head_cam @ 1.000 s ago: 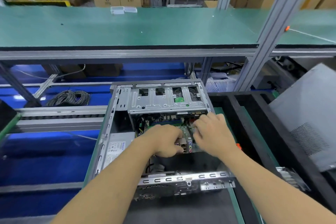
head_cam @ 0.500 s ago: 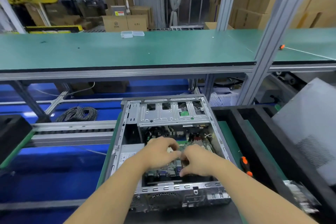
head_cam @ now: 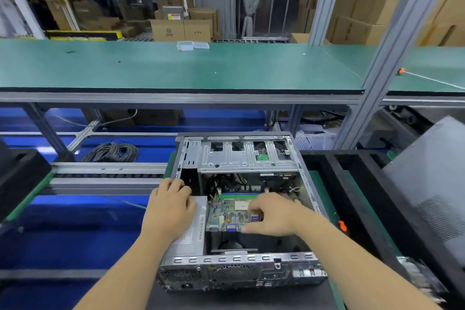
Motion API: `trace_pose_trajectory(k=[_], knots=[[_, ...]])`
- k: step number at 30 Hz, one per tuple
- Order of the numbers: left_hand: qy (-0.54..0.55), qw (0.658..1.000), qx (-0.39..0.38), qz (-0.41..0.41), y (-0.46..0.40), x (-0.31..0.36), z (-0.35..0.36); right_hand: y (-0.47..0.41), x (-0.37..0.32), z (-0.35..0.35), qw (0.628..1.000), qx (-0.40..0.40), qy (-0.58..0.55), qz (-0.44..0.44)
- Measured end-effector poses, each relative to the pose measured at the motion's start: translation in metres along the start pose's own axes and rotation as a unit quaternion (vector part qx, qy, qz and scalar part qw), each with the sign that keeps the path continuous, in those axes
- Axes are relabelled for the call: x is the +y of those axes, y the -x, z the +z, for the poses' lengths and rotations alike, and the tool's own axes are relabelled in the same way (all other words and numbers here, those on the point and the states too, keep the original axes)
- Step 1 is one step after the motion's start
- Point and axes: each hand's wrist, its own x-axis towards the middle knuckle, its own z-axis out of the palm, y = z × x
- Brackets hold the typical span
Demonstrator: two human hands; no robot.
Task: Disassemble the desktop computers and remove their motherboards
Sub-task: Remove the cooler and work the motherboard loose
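An open computer case [head_cam: 241, 209] lies on its side on the desk [head_cam: 324, 184], its back panel nearest the camera. The motherboard [head_cam: 231, 211] sits inside, tilted, with dark open room below its near edge. The right hand [head_cam: 274, 214] pinches the board's near right edge, thumb under and fingers curled over it. The left hand [head_cam: 171, 206] rests with loosely bent fingers on the grey power supply [head_cam: 193, 231] at the case's left wall, gripping nothing. A metal drive cage [head_cam: 241, 156] covers the far part of the board; cables there are hard to make out. An orange-handled tool [head_cam: 341, 226] is partly hidden behind the right forearm.
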Motion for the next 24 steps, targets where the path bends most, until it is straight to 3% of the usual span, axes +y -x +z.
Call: trace_pose_trajectory(k=[4, 9, 14, 19, 24], knots=[[-0.007, 1.000, 0.021, -0.001, 0.000, 0.002, 0.001, 0.007, -0.003, 0.011, 0.998, 0.012, 0.064, -0.025], [-0.010, 1.000, 0.012, -0.002, 0.002, 0.001, 0.002, 0.005, 0.012, -0.022, 0.986, 0.136, -0.096, 0.026], [-0.008, 1.000, 0.016, 0.003, -0.001, 0.001, 0.001, 0.008, -0.006, -0.001, 0.995, 0.073, -0.073, 0.002], [-0.009, 1.000, 0.007, 0.000, 0.000, 0.002, 0.003, 0.002, -0.002, -0.013, 0.981, 0.137, -0.136, 0.030], [-0.008, 1.000, 0.002, -0.003, 0.000, 0.001, 0.002, -0.006, -0.004, -0.019, 0.985, 0.103, -0.134, 0.018]])
